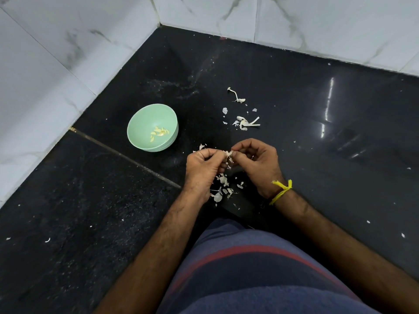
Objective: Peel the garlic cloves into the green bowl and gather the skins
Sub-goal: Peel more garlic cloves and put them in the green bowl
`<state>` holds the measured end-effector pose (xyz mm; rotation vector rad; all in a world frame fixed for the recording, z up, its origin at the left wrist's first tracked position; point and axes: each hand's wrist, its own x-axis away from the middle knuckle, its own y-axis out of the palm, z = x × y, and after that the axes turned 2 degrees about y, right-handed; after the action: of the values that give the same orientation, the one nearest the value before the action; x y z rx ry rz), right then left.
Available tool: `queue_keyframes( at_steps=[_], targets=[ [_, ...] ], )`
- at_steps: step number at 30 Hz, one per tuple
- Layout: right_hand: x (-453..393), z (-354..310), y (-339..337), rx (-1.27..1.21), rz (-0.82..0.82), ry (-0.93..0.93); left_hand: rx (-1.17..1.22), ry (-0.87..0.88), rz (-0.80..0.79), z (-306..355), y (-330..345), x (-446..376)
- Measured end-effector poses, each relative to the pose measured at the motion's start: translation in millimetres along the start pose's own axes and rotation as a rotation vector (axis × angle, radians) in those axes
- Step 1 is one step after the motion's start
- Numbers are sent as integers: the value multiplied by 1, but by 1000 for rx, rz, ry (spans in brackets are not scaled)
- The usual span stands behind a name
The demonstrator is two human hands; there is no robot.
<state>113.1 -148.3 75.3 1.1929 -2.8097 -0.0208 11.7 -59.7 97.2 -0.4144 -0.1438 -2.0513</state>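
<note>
My left hand (204, 166) and my right hand (256, 162) meet above the black counter, both pinching a garlic clove (228, 155) with loose white skin hanging from it. Torn skins (223, 186) lie scattered on the counter below and between my wrists. To the left of my hands stands the green bowl (138, 123), with several peeled yellowish cloves (158, 133) in its bottom. More skins and a stem (246, 122) lie beyond my hands, and another stem piece (237, 95) lies farther back.
White marble wall tiles (68, 53) close off the counter at the left and at the back, forming a corner. A seam (127, 155) runs diagonally across the black counter. Small skin flecks (47, 240) dot the surface at left and right.
</note>
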Motion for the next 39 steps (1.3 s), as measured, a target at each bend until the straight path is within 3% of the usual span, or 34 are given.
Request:
queue_keyframes(
  at_steps=[3,10,21,33,39],
  targets=[
    [0,4,-2,-49,14,35,33,-8,-19,-3,0,0],
    [-4,2,-6,94,26,-59,-68,157,-100,-5,-7,6],
    [-1,-5,-3,130,-96,-64,-236,331,-13,-12,-12,-1],
    [-6,-1,-5,-467,-263,360,146,50,-121,-11,-14,2],
    [-11,-3,-3,-516,-261,414,280,-58,-169,-2,-11,4]
  ],
)
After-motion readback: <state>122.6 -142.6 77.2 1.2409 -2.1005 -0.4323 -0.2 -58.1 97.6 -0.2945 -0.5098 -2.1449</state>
